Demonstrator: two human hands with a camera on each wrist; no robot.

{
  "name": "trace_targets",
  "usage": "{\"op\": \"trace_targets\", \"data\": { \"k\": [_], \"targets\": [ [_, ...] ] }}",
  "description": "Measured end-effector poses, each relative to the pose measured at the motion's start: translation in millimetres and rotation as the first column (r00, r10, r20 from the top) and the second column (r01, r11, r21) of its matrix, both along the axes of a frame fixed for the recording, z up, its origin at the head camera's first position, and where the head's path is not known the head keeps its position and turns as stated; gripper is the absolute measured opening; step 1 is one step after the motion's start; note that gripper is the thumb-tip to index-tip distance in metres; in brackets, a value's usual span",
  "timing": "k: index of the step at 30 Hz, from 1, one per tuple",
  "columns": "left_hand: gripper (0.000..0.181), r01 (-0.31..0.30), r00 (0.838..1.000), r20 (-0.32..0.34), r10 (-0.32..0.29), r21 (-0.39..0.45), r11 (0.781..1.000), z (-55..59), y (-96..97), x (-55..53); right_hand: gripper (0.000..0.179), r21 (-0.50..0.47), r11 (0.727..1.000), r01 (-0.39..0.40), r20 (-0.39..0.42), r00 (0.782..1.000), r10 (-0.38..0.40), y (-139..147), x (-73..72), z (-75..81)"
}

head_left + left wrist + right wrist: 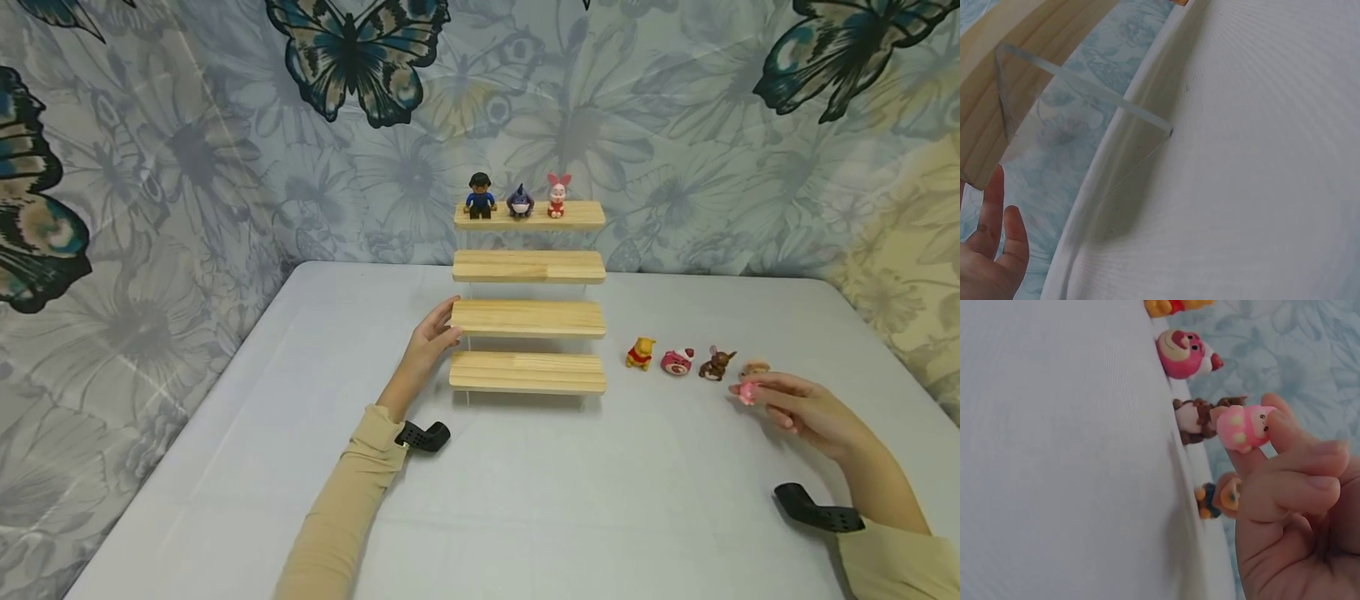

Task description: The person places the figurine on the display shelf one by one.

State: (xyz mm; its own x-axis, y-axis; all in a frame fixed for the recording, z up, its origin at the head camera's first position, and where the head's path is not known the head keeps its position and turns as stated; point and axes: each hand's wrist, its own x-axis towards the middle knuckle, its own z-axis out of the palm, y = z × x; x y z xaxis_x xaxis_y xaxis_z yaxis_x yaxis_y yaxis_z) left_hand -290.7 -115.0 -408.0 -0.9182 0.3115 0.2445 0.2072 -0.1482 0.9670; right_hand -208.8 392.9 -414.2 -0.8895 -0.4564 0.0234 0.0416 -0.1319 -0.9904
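My left hand (426, 346) grips the left end of a tiered wooden display shelf (528, 319) at its second board from the bottom. In the left wrist view, fingers (992, 206) lie at the board's end. My right hand (813, 414) pinches a small pink figurine (1244, 428) between thumb and fingertips, raised off the table. Close behind it are a brown figurine (716, 364) with big ears and a partly hidden tan-headed figurine (1216, 497) with a dark body. Left of these stand a pink bear figurine (677, 362) and a Winnie-the-Pooh figurine (641, 353).
On the top board stand a dark-haired toy figure (480, 197), an Eeyore figurine (520, 202) and a Piglet figurine (557, 197). Clear supports hold up the boards. A white cloth covers the table (600, 500); a butterfly-patterned curtain (420, 175) hangs behind.
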Motion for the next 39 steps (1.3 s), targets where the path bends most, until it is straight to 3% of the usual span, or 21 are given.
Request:
{"op": "trace_targets", "data": {
  "k": [3,6,13,20,24,29,31,33,37,39],
  "targets": [
    [0.053,0.004,1.000,0.003,-0.004,0.015,1.000,-7.0,-1.0,-6.2,0.032,0.095,0.991,0.099,-0.010,0.995,-0.099,-4.0,1.4,3.1],
    [0.053,-0.001,1.000,0.005,0.001,0.026,1.000,-13.8,-1.8,-10.8,0.030,0.132,0.980,0.148,-0.014,0.989,-0.148,-8.1,0.8,6.5],
    [0.056,-0.017,1.000,-0.020,0.017,0.011,1.000,-19.6,-1.5,-11.9,0.031,0.213,0.960,0.180,-0.060,0.983,-0.171,-13.8,-3.6,19.2],
    [0.053,-0.016,1.000,-0.014,0.017,0.022,1.000,-18.5,-1.5,-12.4,0.029,0.273,0.940,0.205,-0.083,0.978,-0.190,-21.3,-10.4,29.9],
    [0.053,-0.002,1.000,-0.006,0.002,0.030,1.000,-12.0,-1.3,-8.7,0.027,0.383,0.894,0.231,-0.153,0.971,-0.185,-27.4,-15.9,37.7],
    [0.054,0.001,1.000,-0.012,0.000,0.021,1.000,2.5,0.9,2.0,0.023,0.543,0.787,0.292,-0.267,0.949,-0.168,-38.0,-21.4,51.1],
    [0.054,-0.004,1.000,-0.013,0.004,0.015,1.000,5.2,1.4,4.0,0.022,0.570,0.764,0.303,-0.276,0.946,-0.170,-42.9,-23.9,56.4],
    [0.054,-0.006,1.000,-0.012,0.006,0.015,1.000,6.2,1.5,5.0,0.020,0.575,0.760,0.302,-0.274,0.947,-0.170,-47.7,-26.6,61.0],
    [0.054,-0.005,1.000,-0.010,0.006,0.017,1.000,6.1,1.3,5.4,0.022,0.556,0.785,0.272,-0.275,0.952,-0.135,-55.2,-31.6,68.2],
    [0.053,-0.005,1.000,-0.008,0.005,0.018,1.000,5.5,1.2,5.4,0.022,0.555,0.783,0.281,-0.283,0.949,-0.140,-59.2,-33.8,71.2]
  ]
}}
